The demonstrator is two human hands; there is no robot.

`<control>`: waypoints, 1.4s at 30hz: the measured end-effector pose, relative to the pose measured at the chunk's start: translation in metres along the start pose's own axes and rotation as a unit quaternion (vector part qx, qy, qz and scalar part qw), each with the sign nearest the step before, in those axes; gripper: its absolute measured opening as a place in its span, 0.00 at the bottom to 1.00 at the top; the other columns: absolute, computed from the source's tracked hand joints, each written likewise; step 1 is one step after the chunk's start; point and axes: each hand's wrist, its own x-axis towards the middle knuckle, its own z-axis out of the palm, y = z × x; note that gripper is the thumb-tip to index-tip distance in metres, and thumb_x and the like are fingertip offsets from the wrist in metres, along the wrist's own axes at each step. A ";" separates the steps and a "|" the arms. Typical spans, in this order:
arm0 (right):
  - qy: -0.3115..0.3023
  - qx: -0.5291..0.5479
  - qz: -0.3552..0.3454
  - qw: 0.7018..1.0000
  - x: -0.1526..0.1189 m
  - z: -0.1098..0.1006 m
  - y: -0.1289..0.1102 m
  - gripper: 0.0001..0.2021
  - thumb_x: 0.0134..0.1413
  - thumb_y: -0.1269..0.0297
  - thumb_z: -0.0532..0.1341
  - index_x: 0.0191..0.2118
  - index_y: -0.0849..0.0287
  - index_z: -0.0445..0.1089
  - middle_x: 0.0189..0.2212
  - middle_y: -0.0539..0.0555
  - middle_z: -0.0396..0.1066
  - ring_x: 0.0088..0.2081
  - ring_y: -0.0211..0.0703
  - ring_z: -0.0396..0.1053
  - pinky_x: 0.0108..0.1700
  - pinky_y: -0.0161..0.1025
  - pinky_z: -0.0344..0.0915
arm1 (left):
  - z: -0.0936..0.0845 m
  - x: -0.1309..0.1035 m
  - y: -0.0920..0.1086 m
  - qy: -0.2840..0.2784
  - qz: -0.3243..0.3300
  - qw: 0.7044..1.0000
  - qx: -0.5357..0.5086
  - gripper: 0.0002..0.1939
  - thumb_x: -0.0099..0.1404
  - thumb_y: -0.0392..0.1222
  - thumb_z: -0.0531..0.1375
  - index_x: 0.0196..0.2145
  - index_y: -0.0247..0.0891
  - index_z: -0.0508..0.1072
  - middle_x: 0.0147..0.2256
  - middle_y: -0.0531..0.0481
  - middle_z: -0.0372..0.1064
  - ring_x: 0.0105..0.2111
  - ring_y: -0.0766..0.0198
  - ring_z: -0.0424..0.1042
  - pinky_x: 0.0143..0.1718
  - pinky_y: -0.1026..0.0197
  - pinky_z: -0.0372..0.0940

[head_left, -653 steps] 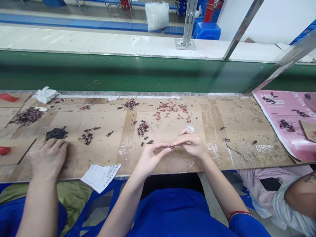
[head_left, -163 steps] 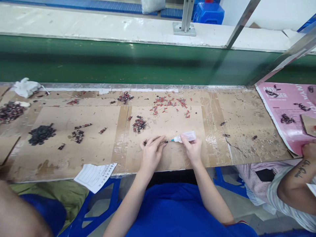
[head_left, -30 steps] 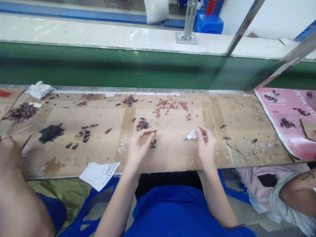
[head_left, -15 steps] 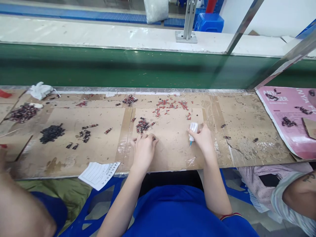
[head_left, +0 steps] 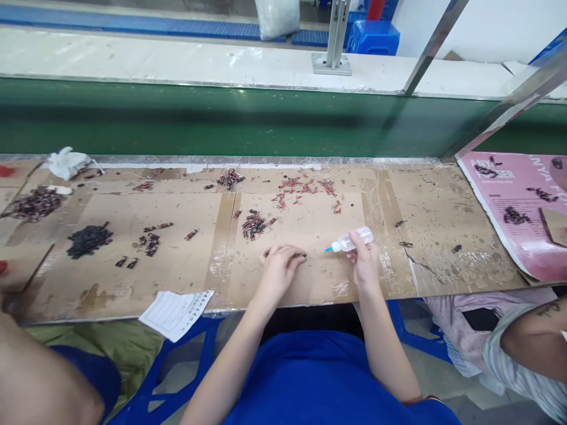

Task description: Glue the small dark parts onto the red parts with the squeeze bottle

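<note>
My left hand (head_left: 281, 265) is closed, with a small dark part (head_left: 303, 255) pinched at its fingertips just above the cardboard. In my right hand (head_left: 365, 262) is a clear squeeze bottle (head_left: 354, 239) with a thin blue needle tip. The bottle lies tilted, its tip pointing left toward the small part, with a gap between them. Beyond my left hand is a pile of dark and red small parts (head_left: 254, 225). Loose red pieces (head_left: 306, 188) are scattered farther back.
Cardboard (head_left: 328, 283) covers the bench. On the left lie a black heap of small pieces (head_left: 90, 239), a larger mixed pile (head_left: 38, 203) and a paper slip (head_left: 177, 314) over the front edge. A pink printed sheet (head_left: 496, 206) is at right. Other people sit on both sides.
My left hand has moved right from beside the pile, carrying the small dark part. My right hand has turned the bottle from tip-down to nearly level, tip pointing left.
</note>
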 end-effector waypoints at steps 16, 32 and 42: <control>-0.028 -0.109 -0.084 0.990 -0.020 0.020 0.026 0.16 0.42 0.54 0.66 0.19 0.61 0.68 0.17 0.51 0.68 0.22 0.39 0.65 0.27 0.36 0.64 | 0.002 -0.002 -0.008 0.038 -0.038 0.999 -0.007 0.12 0.56 0.32 0.65 0.38 0.45 0.76 0.35 0.49 0.79 0.48 0.49 0.69 0.51 0.42 0.50; -0.022 -0.125 -0.083 0.988 -0.020 0.020 0.031 0.16 0.44 0.53 0.66 0.22 0.62 0.71 0.21 0.53 0.73 0.25 0.41 0.69 0.29 0.36 0.66 | -0.005 0.002 0.000 0.008 -0.075 0.997 -0.016 0.08 0.55 0.34 0.65 0.33 0.44 0.76 0.33 0.49 0.79 0.48 0.50 0.68 0.53 0.41 0.49; -0.040 -0.118 -0.078 0.989 -0.020 0.021 0.029 0.15 0.44 0.53 0.66 0.22 0.62 0.71 0.20 0.53 0.72 0.25 0.42 0.70 0.30 0.37 0.67 | -0.002 0.002 -0.004 0.016 -0.076 0.997 -0.025 0.07 0.55 0.35 0.65 0.32 0.44 0.76 0.33 0.49 0.79 0.49 0.49 0.67 0.54 0.40 0.49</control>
